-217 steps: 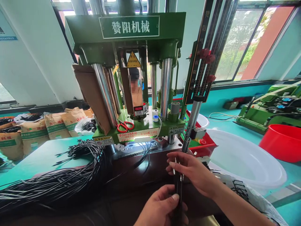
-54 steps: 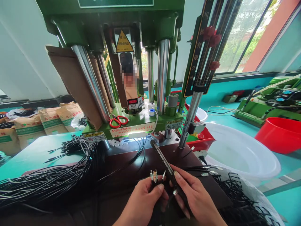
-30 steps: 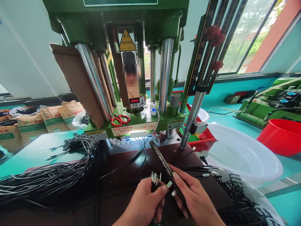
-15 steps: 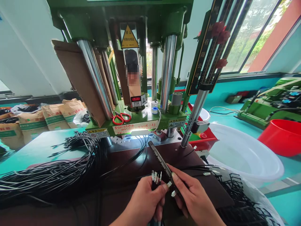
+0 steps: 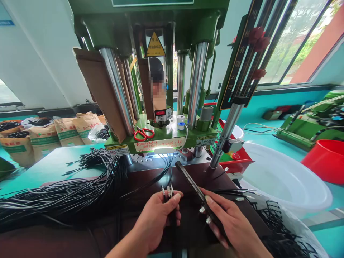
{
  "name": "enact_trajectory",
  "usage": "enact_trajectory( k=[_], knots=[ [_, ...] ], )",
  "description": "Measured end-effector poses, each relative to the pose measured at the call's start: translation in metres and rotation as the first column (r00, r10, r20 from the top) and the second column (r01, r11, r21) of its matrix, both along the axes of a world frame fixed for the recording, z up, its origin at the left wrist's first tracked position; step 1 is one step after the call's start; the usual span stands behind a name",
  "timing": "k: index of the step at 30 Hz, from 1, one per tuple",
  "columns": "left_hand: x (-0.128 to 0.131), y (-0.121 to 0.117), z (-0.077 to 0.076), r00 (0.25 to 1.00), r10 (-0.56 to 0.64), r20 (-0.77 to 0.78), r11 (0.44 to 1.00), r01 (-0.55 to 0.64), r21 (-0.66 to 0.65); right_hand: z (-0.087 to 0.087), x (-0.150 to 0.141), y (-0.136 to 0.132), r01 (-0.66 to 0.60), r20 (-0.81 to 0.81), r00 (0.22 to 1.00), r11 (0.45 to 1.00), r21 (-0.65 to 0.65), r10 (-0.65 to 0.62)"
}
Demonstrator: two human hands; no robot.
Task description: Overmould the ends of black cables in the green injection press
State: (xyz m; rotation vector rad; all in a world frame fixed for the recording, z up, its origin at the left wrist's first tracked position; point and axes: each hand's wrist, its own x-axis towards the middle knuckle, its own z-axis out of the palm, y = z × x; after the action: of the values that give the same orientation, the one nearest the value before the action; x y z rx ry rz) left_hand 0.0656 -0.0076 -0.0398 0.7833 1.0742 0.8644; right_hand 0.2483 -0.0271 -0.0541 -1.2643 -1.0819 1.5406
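Observation:
My left hand (image 5: 154,218) is closed around several black cables, whose bare metal connectors (image 5: 170,191) stick up past the thumb and fingertips. To its right, my right hand (image 5: 228,218) grips the lower part of a long dark metal bar (image 5: 190,181) with slots along it. The bar slants up and left toward the press. Two silvery connectors (image 5: 202,209) sit along the lower left side of the bar, near my right fingers. A gap separates my left hand from the bar. The cables' lower ends drop out of clear view.
A green press (image 5: 172,138) stands ahead, with red-handled scissors (image 5: 144,134) on its ledge. On the left lies a large bundle of black cables (image 5: 67,200). To the right are a white tub (image 5: 285,175), a red bucket (image 5: 326,161) and a bag of black pieces (image 5: 279,222).
My left hand has drawn away to the left from the bar with its cables. My right hand and the bar have shifted slightly right, and the whole view has shifted a little.

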Motion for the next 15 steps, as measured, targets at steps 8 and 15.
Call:
enact_trajectory(
  k=[8,15],
  knots=[
    [0.019,-0.002,-0.010,0.986,-0.107,-0.131,0.993,0.113,0.040,-0.006,-0.001,0.002,-0.011,0.038,0.999,0.999,0.040,0.009],
    [0.018,-0.003,-0.014,0.973,-0.180,-0.144,0.982,0.186,0.031,-0.004,0.000,0.001,-0.037,0.039,0.999,0.999,0.023,0.036]
  ],
)
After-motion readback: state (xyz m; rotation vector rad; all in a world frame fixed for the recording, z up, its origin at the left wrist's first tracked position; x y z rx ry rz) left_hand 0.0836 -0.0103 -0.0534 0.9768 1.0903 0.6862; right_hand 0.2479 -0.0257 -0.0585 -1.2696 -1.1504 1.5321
